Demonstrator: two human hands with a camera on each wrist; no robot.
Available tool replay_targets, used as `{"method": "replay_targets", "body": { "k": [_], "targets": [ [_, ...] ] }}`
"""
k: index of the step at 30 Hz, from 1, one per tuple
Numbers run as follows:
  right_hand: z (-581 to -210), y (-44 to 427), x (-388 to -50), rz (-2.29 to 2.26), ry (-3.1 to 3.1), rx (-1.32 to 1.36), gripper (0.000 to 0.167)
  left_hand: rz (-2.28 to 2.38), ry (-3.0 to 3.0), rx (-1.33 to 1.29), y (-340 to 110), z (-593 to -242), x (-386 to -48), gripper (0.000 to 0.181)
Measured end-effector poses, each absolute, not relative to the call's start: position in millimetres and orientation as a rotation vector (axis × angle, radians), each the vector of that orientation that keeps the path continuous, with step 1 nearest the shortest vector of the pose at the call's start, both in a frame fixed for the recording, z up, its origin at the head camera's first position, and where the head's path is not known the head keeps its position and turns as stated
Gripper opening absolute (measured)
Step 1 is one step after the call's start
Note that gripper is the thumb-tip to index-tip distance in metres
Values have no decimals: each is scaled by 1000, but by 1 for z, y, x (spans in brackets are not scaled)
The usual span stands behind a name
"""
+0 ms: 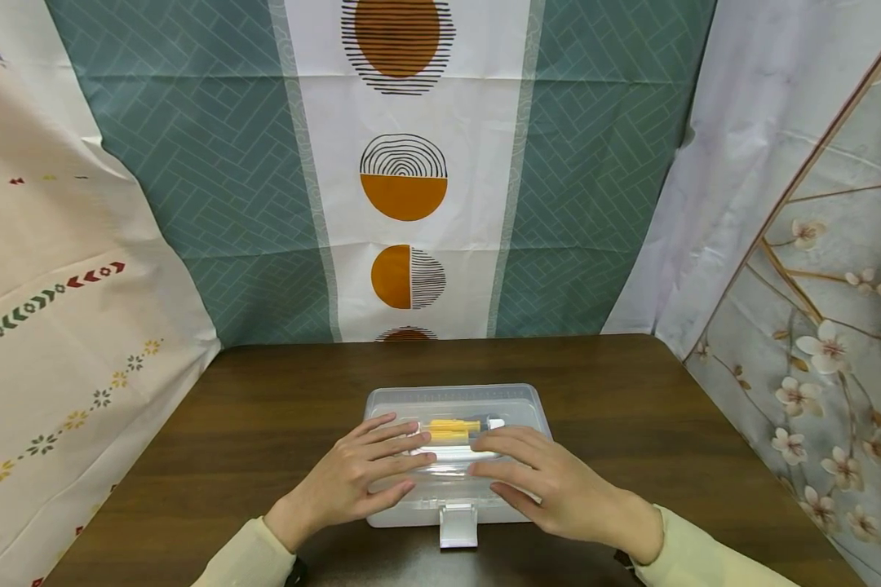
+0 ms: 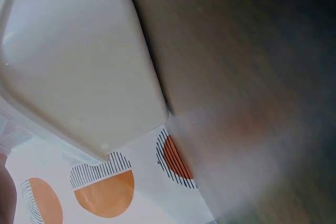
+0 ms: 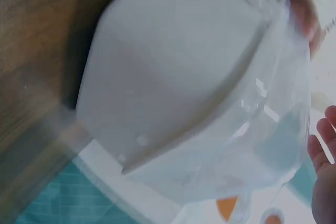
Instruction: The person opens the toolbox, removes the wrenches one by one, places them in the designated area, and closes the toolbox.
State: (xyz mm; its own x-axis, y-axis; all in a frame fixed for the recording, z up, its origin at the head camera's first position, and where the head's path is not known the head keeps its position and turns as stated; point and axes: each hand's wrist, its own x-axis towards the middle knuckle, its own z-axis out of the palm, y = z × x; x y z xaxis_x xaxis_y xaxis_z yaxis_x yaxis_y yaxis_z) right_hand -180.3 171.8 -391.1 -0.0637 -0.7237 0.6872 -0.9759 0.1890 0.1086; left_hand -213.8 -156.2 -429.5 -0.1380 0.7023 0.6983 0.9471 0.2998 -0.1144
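Observation:
A translucent plastic box [image 1: 451, 395] with a clear lid lies on the table, its white front latch [image 1: 458, 526] sticking out toward the person. Through the lid show a yellow item [image 1: 453, 425] and white ones. Over the lid's left part is the left hand [image 1: 352, 473], its fingers spread and relaxed. The right hand [image 1: 551, 483] mirrors it over the right part, fingers loosely bent. Whether the fingertips touch the lid, I cannot tell. Both wrist views show the box side close up, in the left wrist view [image 2: 84, 66] and the right wrist view [image 3: 173, 61].
The brown wooden table [image 1: 279, 399] extends around the box. Behind it hangs a green and white cloth [image 1: 595, 204] with orange circles. A patterned cream cloth [image 1: 59, 326] stands at the left, a floral one [image 1: 815, 440] at the right.

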Motion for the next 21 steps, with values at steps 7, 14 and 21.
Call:
{"method": "replay_targets", "body": {
  "k": [7,14,21],
  "targets": [
    [-388,185,-191,723,-1875,1533,33,-467,-1913,-1464,-156,-428,-213,39],
    [-393,193,-198,823,-1904,1488,37,-469,-1910,-1470,-156,-427,-213,38],
    [-397,198,-200,874,-1937,1458,41,-476,-1904,-1473,-154,-428,-213,38]
  ]
}}
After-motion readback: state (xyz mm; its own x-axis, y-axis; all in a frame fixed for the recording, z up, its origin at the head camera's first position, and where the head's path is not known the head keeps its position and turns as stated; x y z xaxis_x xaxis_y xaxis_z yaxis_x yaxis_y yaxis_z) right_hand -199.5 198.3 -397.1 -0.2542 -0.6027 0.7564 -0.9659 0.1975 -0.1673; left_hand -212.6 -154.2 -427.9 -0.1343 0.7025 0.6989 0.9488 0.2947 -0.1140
